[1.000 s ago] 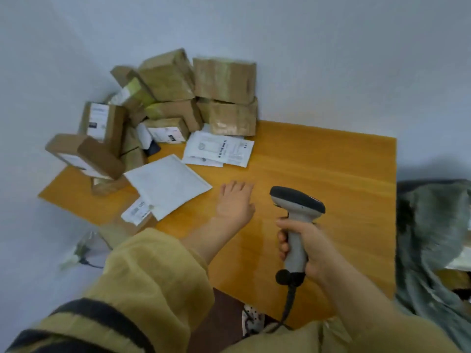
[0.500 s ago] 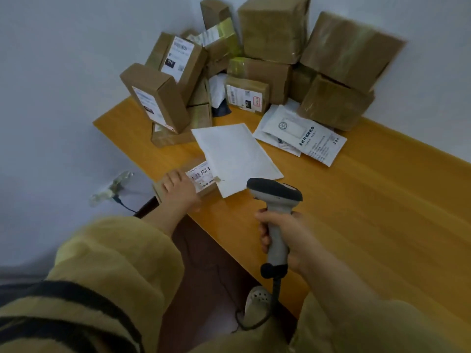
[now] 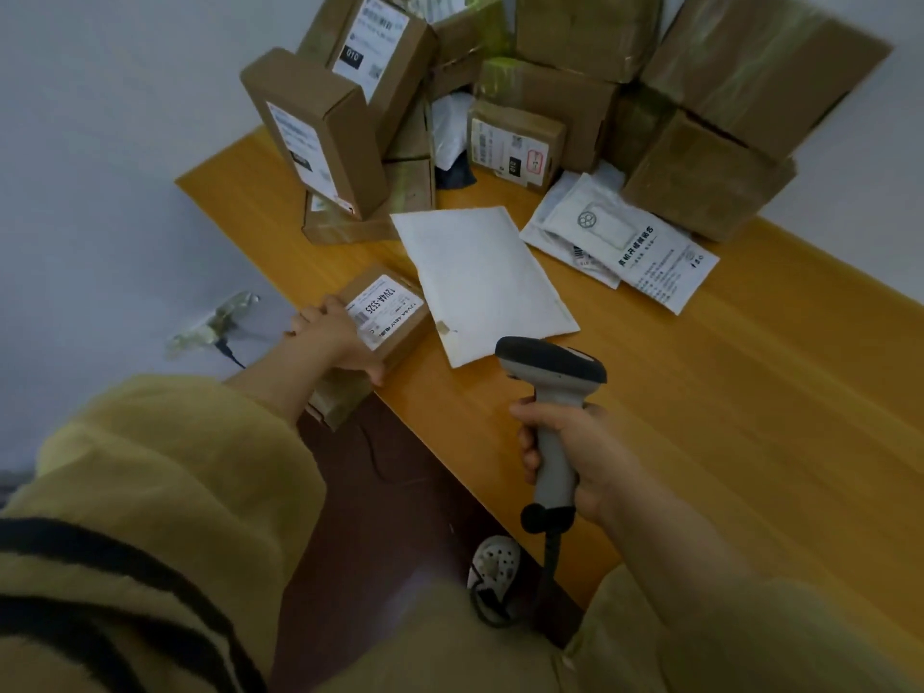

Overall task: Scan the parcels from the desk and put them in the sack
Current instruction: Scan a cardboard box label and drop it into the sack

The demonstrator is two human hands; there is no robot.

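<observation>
A small brown box (image 3: 395, 317) with a white barcode label lies at the desk's near left edge, partly over it. My left hand (image 3: 334, 337) grips its near end, thumb along the side. My right hand (image 3: 575, 452) holds a grey barcode scanner (image 3: 552, 387) by its handle, its dark head pointing left towards the box, a short way right of it. A white padded envelope (image 3: 485, 282) lies flat beside the box. The sack is out of view.
Several taped cardboard boxes (image 3: 700, 92) are piled in the desk's far corner against the wall. Two white paper-faced packets (image 3: 625, 247) lie in front of them. The orange wooden desk (image 3: 725, 417) extends right. The scanner cable hangs below; a shoe (image 3: 492, 567) shows on the floor.
My left hand moved from the desk's middle to the small labelled box and closed on it. The view swung left and closer to the pile; the scanner followed.
</observation>
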